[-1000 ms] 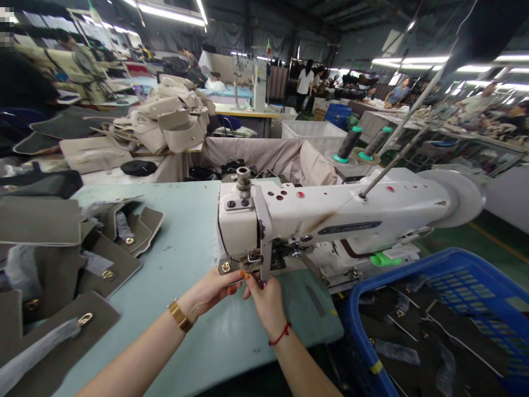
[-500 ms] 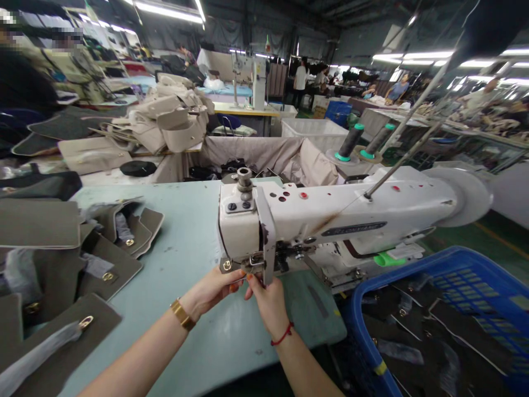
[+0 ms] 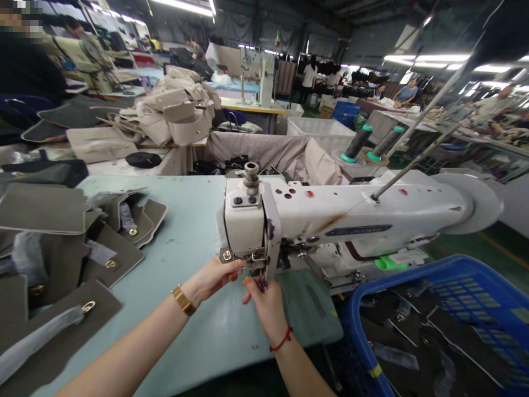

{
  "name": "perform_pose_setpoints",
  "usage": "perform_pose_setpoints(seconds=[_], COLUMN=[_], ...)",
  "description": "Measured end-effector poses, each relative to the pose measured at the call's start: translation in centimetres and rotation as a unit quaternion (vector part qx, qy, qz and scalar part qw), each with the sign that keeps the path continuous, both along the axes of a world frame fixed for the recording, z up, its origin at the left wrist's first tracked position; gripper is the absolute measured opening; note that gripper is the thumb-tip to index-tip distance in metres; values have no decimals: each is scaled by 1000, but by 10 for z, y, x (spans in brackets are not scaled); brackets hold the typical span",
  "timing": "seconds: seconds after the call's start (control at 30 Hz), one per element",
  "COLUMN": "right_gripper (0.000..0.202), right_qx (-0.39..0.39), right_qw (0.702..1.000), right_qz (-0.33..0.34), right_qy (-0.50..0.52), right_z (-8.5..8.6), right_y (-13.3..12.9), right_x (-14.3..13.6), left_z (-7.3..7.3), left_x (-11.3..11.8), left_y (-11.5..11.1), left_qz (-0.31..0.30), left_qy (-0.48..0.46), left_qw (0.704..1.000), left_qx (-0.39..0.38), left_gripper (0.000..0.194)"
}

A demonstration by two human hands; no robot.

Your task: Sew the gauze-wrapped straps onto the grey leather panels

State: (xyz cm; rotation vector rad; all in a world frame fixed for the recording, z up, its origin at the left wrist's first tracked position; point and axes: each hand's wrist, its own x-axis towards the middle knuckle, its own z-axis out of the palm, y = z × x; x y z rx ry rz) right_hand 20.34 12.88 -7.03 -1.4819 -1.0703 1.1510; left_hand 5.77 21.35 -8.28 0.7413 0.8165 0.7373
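Note:
My left hand (image 3: 212,278), with a gold band at the wrist, pinches the edge of a dark grey-brown bag piece (image 3: 225,256) bearing a gold clasp. Most of that piece is hidden behind the head of the white sewing machine (image 3: 246,223). My right hand (image 3: 266,306), a red string round its wrist, is just right of the left one, below the needle area. Its fingers are curled, and a small dark metal thing (image 3: 262,281) shows at them, too small to name. A narrow gap separates the two hands' fingertips.
Similar grey-brown pieces (image 3: 111,242) with clasps and plastic wrap lie on the table's left. A blue basket (image 3: 355,309) at right holds more. Thread cones (image 3: 357,143) stand behind the machine; beige pieces (image 3: 188,118) are heaped beyond. People work farther back.
My right fingertips have drawn slightly apart from my left ones, and a dark metal thing now shows by them. The left hand keeps its pinch. The whole view has shifted a little.

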Motion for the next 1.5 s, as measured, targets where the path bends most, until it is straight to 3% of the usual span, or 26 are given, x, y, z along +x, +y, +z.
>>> perform_pose_setpoints(seconds=[0.17, 0.3, 0.53, 0.73, 0.97, 1.13, 1.27, 1.5], right_gripper=[26, 25, 32, 29, 31, 35, 33, 32], right_qx=[17, 10, -7, -20, -19, 14, 51, 61], right_qw=[999, 999, 999, 999, 1000, 999, 996, 995], right_qz=[16, 25, 21, 12, 4, -24, -15, -7], right_qy=[23, 28, 25, 41, 16, -40, -64, -84], right_z=[-6, -11, -27, -36, -37, -19, -4, 0], right_y=[-7, -9, -12, -21, -24, -22, -16, -18], right_x=[-2, -2, 7, 26, 31, 29, 25, 19], left_z=[3, 3, -2, -4, 0, 1, 0, 2], left_x=[4, 15, 55, 82, 84, 72, 72, 75], left_y=[-6, -21, -57, -70, -73, -80, -86, -85], left_qz=[51, 134, 314, 402, 395, 337, 312, 318], left_qy=[0, 0, 16, 49, 40, -8, 4, 12], left_qw=[999, 991, 949, 914, 917, 940, 950, 947], left_qx=[-4, -7, -20, -25, -47, -43, -24, -36], left_gripper=[23, 25, 30, 29, 26, 25, 26, 31])
